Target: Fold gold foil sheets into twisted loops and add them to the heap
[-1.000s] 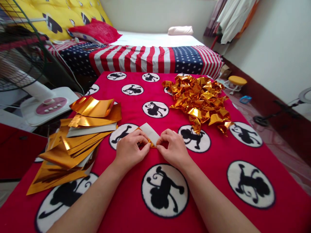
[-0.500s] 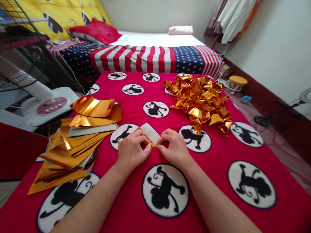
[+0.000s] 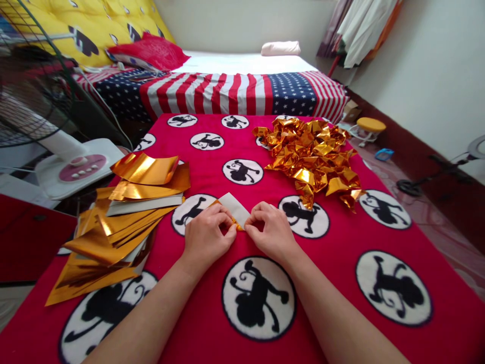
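Observation:
A sheet of gold foil paper (image 3: pixel 234 206), pale side up with a gold strip folded along its near left edge, lies on the red tablecloth between my hands. My left hand (image 3: pixel 210 230) pinches that folded edge between thumb and fingers. Closed at the near right corner of the sheet is my right hand (image 3: pixel 271 230), thumb against forefinger. The fingers cover part of both edges. To the left lies a loose stack of gold foil sheets (image 3: pixel 113 232), some showing their pale backs. Folded gold foil ingots (image 3: pixel 314 151) are heaped at the far right.
The red cloth (image 3: pixel 326 303) has white circles with black monkeys. An electric fan (image 3: pixel 79 162) stands close at the left. Beyond the table is a bed (image 3: pixel 227 93) with a striped cover. A yellow stool (image 3: pixel 370 125) stands on the floor at the right.
The hands and the paper keep almost the same place and grip. Only a slight shift of the camera view shows.

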### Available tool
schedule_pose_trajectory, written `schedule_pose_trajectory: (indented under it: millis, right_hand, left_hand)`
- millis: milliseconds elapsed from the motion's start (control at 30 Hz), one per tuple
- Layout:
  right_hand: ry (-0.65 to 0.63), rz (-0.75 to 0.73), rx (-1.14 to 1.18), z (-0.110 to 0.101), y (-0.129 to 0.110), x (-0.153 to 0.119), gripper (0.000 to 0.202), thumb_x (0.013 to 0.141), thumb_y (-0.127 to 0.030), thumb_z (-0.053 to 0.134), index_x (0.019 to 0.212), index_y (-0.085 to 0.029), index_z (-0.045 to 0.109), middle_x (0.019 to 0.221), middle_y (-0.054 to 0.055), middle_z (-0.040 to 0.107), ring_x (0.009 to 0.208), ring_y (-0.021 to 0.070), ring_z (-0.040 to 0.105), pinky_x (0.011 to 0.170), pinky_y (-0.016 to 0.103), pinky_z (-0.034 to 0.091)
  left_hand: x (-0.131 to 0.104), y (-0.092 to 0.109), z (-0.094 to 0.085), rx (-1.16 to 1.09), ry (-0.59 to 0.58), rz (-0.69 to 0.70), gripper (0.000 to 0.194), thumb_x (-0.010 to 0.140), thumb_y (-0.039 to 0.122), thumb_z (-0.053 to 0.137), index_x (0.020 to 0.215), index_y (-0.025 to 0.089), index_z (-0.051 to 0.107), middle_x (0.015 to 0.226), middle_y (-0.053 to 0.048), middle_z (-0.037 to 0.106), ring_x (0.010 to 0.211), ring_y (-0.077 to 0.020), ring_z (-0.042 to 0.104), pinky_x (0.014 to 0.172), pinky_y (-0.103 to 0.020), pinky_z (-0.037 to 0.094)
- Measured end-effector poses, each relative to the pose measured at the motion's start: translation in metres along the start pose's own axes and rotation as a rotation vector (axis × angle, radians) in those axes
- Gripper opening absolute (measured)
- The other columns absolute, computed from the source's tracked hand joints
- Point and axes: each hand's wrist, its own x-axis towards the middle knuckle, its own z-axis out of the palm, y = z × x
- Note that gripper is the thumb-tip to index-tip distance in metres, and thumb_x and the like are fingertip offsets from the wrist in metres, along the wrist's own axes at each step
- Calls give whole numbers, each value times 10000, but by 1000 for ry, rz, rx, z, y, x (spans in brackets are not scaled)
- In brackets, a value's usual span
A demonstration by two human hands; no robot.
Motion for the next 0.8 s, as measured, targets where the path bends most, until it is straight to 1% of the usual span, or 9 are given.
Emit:
schedule_pose_trajectory:
  millis: [167,300,433,567,800]
  right_hand:
    - [38,32,-37,5,-4,-2,108,737,-277,714,651,-218,683,827,7,615,812,167,557,768,308,366]
    - [65,33,-64,9,-5,-5,93,733,-265,725,667,-220,677,847,8,612,837,179,551,784,322,355]
    - [74,35,-70,10,-5,-7,102,742,-254,713,659,-219,666,847,12,609,843,186,545,786,329,355]
    - [77,39,-83,10,-6,-6,99,739,-230,701,650,-216,658,835,10,602,838,184,542,784,330,353]
    - [74,45,-88,10,-7,-6,106,738,-202,674,638,-208,644,827,11,597,837,181,537,768,322,347]
  left_hand:
    - [0,1,0,-1,0,10,143,746,208,624,604,207,612,841,20,677,772,-129,618,590,-238,421]
    - [0,-1,0,-34,5,15,148,755,214,620,606,210,624,859,8,684,781,-143,623,599,-244,434]
    - [1,-7,-1,-131,-2,32,158,772,213,611,620,210,653,851,-7,682,770,-148,624,674,-259,473]
    - [5,-13,-5,-237,-27,43,162,768,177,606,622,197,672,831,-25,686,780,-152,631,727,-273,492]
    - [7,-17,-9,-327,-52,43,143,756,163,626,631,185,692,858,-44,697,798,-161,644,739,-279,507]
